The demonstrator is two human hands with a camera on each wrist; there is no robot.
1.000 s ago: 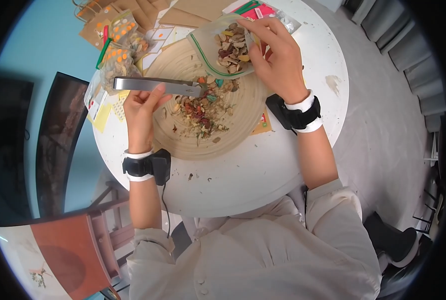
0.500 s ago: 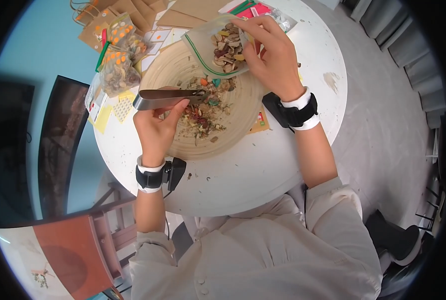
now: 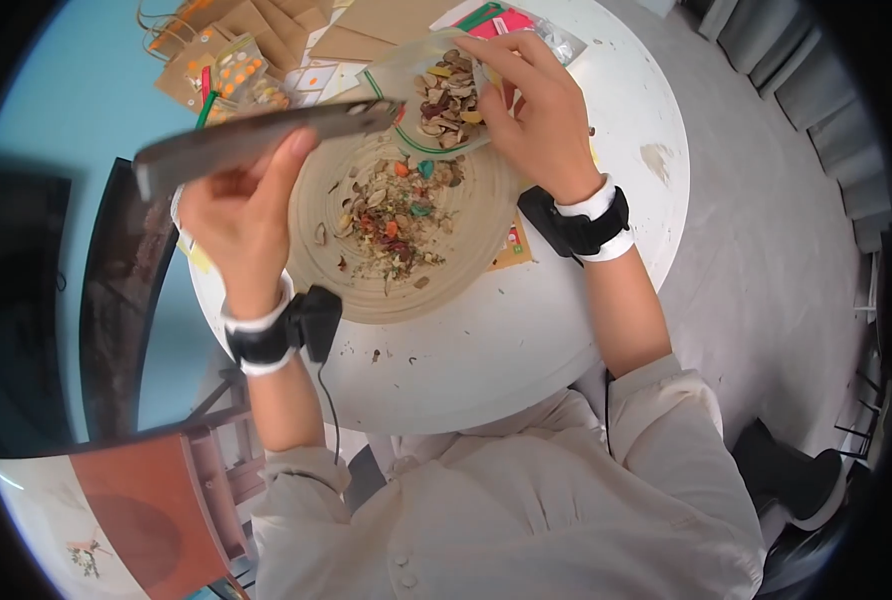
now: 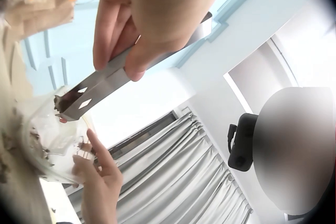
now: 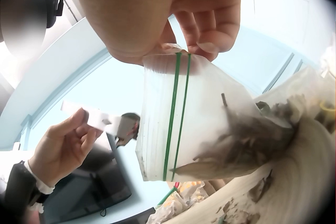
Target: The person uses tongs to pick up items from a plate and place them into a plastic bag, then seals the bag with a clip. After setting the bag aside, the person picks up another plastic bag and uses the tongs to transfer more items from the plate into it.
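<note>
My left hand [image 3: 251, 220] pinches metal tongs [image 3: 246, 145] between thumb and fingers. Dried bits [image 5: 128, 127] are caught in the tips, right at the mouth of a clear zip bag [image 5: 157, 119] with a green seal. At the bag's top edge, my right hand [image 3: 544, 125] grips it, tilted, with its opening facing the tongs. Inside the bag lie dried brownish slices [image 3: 446, 110] with a few yellow pieces. Below is a round pale tray [image 3: 366, 305] bearing a loose pile of mixed dried petals and chips [image 3: 396, 225], some orange and teal.
Filled bags with orange dots [image 3: 241, 70] stand at the back left, beside brown paper bags [image 3: 276, 25]. A pink packet [image 3: 514, 20] lies at the back right. Crumbs dot the white round table [image 3: 466, 370] near its front edge.
The tongs have risen from the pile on the tray to the bag's mouth, with bits in their tips. My right hand and the bag have shifted slightly left.
</note>
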